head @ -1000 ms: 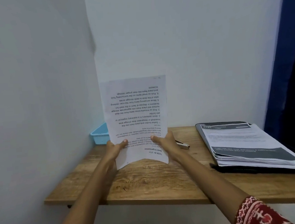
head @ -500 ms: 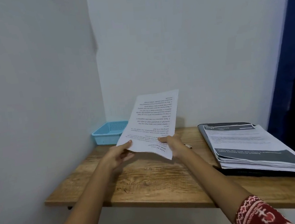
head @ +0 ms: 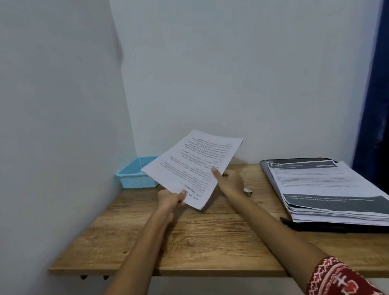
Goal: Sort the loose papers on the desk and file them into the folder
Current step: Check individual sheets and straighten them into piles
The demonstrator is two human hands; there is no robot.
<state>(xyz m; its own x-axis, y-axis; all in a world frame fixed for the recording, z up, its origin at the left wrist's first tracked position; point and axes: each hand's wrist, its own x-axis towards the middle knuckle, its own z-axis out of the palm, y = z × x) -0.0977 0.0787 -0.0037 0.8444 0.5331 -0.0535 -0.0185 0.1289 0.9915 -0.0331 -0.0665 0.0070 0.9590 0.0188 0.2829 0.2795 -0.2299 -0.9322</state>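
Observation:
A thin set of printed paper sheets (head: pixel 190 168) hangs tilted above the back of the wooden desk (head: pixel 196 239), text upside down to me. My left hand (head: pixel 171 200) grips its near corner. My right hand (head: pixel 230 181) is at the sheets' right edge, thumb on top of the paper. On the right of the desk lies an open black folder (head: pixel 312 227) with a thick stack of printed papers (head: pixel 329 189) on it.
A light blue plastic basket (head: pixel 133 177) stands in the back left corner against the walls. A small stapler-like object (head: pixel 248 192) lies on the desk just behind my right wrist. A dark blue curtain (head: pixel 383 83) hangs at the right.
The sheets stood upright on the desk a second ago. They have since tipped back and turned clockwise, and my left hand has shifted to the near corner.

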